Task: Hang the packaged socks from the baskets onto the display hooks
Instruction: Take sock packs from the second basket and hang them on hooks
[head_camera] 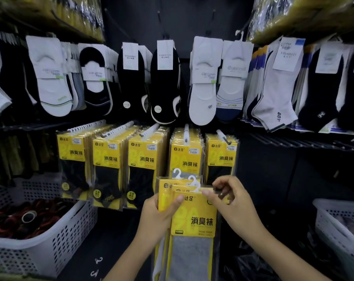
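Note:
I hold a small stack of yellow-carded sock packs (194,220) with grey socks and white plastic hangers upright in front of the display. My left hand (157,216) grips the stack's left edge, thumb across the front. My right hand (230,201) pinches the top of the front pack near its hanger (195,186). Just behind, a row of display hooks (186,132) carries matching yellow packs (145,165); the hook directly above my hands holds grey-sock packs (187,157).
A white perforated basket (50,240) with dark red and black items stands at the lower left, another white basket (338,226) at the lower right. Loose no-show and ankle socks (204,82) hang in the row above. Two white hangers (97,266) lie on the dark floor.

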A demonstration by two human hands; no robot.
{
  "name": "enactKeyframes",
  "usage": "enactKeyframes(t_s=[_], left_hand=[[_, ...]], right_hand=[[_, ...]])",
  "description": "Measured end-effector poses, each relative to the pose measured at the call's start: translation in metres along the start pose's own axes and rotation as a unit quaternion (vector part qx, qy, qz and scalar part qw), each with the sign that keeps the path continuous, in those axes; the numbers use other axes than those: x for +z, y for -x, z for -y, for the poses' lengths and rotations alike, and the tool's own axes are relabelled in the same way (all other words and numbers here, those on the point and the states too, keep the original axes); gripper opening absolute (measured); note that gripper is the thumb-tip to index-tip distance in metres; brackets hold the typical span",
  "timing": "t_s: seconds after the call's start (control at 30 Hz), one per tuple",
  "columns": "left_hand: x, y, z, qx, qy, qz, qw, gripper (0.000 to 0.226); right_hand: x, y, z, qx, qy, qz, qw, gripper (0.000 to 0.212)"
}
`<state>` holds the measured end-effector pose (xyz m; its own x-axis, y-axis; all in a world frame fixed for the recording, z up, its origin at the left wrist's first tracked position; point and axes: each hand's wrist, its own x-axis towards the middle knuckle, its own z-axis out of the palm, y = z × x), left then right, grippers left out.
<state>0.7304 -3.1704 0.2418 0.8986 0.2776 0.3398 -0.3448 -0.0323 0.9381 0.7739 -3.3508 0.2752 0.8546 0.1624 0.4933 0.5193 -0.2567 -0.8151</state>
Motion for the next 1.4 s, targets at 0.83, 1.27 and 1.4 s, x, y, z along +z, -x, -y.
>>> enactKeyframes(t_s=[0.83, 1.27, 1.4], left_hand=[[0.005, -0.1, -0.015, 0.134, -0.117, -0.099, 0.979, 0.037], [0.023, -0.101, -0.011, 0.142, -0.076, -0.067, 0.985, 0.035], [0.034, -0.095, -0.005, 0.129, -0.05, -0.048, 0.989, 0.039]], right_hand=[[-0.05, -0.13, -0.071, 0.098, -0.17, -0.094, 0.976, 0.007], [-0.029, -0.161, -0.118, 0.182, -0.052, -0.25, 0.949, 0.032], [-0.025, -0.127, -0.105, 0.166, -0.121, -0.156, 0.966, 0.021]])
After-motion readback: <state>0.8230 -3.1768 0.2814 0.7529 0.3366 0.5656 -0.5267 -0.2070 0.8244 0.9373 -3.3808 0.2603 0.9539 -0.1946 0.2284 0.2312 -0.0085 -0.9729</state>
